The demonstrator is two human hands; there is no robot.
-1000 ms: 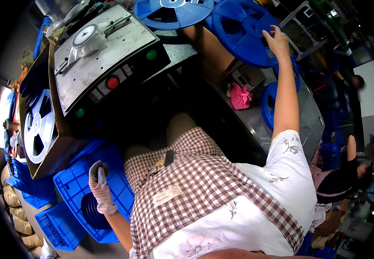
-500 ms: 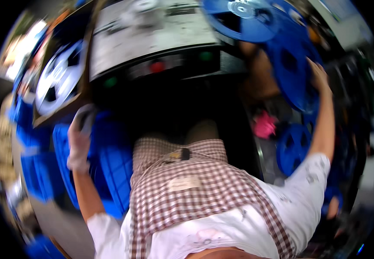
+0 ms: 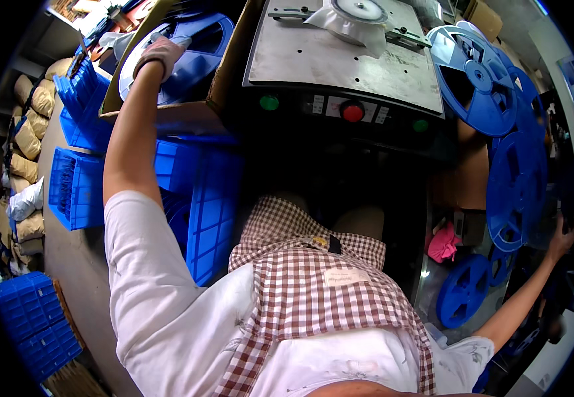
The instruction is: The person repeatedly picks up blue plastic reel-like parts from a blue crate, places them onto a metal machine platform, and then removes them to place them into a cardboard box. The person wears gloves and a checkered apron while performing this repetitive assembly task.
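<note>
My left hand (image 3: pixel 160 55), in a pale glove, is closed on a blue reel (image 3: pixel 197 66) near its middle. This reel lies in an open cardboard box (image 3: pixel 215 106) at the far left, its left part shining white in the light. Out to the far right, my bare right hand (image 3: pixel 565 237) is beside a dark shape that I cannot make out. Its fingers are partly lost in the dimness. Between that hand and the bench, a large blue reel (image 3: pixel 516 192) stands on edge, below another blue reel (image 3: pixel 478 76).
A metal-topped machine (image 3: pixel 340 66) with a red button (image 3: pixel 352 112) stands ahead, a white-wrapped spool (image 3: pixel 358 14) on it. Blue crates (image 3: pixel 78 188) stand on the left. Low on the right are a pink bundle (image 3: pixel 442 243) and a smaller blue reel (image 3: pixel 464 291).
My left hand has moved forward from above the blue crate to the reel in the box. My right hand has left the large blue reel's edge and moved outward. The view has shifted left.
</note>
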